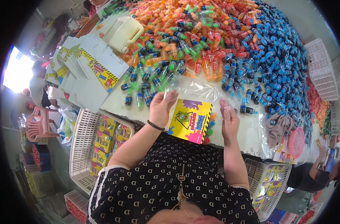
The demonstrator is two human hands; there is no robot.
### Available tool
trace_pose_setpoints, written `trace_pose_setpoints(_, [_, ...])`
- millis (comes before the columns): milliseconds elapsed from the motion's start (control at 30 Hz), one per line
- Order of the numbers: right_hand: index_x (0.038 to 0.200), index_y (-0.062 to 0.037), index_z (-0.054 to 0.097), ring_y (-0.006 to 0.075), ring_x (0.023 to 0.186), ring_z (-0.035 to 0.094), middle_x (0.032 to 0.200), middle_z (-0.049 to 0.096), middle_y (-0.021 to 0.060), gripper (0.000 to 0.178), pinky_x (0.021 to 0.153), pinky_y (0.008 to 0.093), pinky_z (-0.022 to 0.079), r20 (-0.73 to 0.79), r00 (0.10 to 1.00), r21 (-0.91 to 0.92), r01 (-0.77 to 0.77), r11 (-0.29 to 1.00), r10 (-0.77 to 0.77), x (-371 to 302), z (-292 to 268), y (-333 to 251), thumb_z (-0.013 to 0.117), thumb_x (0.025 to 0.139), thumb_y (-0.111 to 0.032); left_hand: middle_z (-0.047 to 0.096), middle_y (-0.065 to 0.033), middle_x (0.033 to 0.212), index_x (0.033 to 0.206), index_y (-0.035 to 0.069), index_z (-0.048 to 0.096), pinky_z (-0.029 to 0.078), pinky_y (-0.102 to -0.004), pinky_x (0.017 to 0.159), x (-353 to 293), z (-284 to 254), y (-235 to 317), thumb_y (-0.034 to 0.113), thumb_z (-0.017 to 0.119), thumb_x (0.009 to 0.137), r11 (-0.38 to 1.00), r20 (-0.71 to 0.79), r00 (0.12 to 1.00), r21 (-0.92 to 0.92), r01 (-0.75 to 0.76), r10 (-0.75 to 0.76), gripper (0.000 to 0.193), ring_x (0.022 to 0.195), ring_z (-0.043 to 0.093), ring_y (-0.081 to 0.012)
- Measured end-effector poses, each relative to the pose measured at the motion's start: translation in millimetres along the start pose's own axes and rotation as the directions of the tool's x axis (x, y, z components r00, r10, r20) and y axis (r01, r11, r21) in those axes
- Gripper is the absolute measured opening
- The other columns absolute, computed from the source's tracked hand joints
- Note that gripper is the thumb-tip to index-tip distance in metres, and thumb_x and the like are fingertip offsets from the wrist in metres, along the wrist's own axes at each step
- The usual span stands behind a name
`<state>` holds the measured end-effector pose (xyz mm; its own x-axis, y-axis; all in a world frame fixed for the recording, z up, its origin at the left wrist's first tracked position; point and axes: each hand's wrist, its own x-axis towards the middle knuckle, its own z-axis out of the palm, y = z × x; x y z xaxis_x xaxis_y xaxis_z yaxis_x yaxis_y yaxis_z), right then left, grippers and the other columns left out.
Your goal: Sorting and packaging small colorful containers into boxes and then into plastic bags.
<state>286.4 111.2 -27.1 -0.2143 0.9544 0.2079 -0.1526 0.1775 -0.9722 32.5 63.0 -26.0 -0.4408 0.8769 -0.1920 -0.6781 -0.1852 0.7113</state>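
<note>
A table (114, 100) fills the upper half, heaped from 11 to 3 o'clock with small bottles (214, 41): orange and red at 12, green in the middle, blue toward 2. Flat cartons (88, 67) are stacked at 10 o'clock, with a cream jug (122, 33) just beyond them. A white crate (84, 149) of packed boxes stands at 8 o'clock, another crate (268, 186) at 4.

Near the centre a clear bag (198, 89) is stretched between both hands. The left hand (161, 108) pinches its left edge with thumb and fingertips, the other fingers loosely curled. The right hand (228, 119) holds the right edge, fingers half open and upright. Below the bag, between the hands, lies a yellow box (190, 119) on the table's near edge, with coloured bottle caps (211, 128) showing at its 4 o'clock side.
</note>
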Motion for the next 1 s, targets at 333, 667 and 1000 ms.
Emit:
trace_pose_setpoints(333, [0.125, 0.0016, 0.057, 0.0211, 0.117, 0.056, 0.124, 0.061, 0.0138, 0.032, 0.101, 0.0315, 0.039, -0.122, 0.988, -0.451, -0.138, 0.882, 0.093, -39.4, -4.1, 44.3, 0.048, 0.097, -0.008, 0.067, -0.0085, 0.103, 0.098, -0.002, 0.063, 0.052, -0.0260, 0.078, 7.1, -39.9, -38.9, 0.001, 0.058, 0.091, 0.737, 0.135, 0.973, 0.636, -0.228, 0.185, 0.009, 0.088, 0.064, -0.0137])
trace_pose_setpoints(667, [0.103, -0.0020, 0.067, 0.0316, 0.091, 0.063, 0.100, 0.065, 0.0206, 0.021, 0.078, 0.0367, 0.049, -0.062, 0.997, -0.742, -0.073, 0.667, 0.041, 9.0, -21.7, 21.4, 0.054, 0.092, -0.015, 0.065, -0.0074, 0.076, 0.087, -0.002, 0.064, 0.049, -0.0259, 0.062, 31.3, -25.6, -3.7, 0.008, 0.064, 0.086, 0.197, 0.334, 0.920, 0.907, -0.373, 0.206, 0.010, 0.070, 0.062, -0.0129])
trace_pose_setpoints(1000, [0.124, 0.0017, 0.054, 0.0223, 0.124, 0.051, 0.135, 0.051, 0.0185, 0.034, 0.105, 0.0337, 0.041, -0.083, 0.913, 0.529, 0.380, 0.759, -0.400, 35.7, 17.0, -136.5, 0.049, 0.096, -0.016, 0.066, -0.0164, 0.105, 0.099, 0.006, 0.056, 0.047, -0.0238, 0.055, -21.5, 95.1, 129.9, -0.001, 0.047, 0.096, 0.890, 0.453, 0.773, -0.323, -0.323, 0.445, 0.012, 0.075, 0.065, -0.0144])
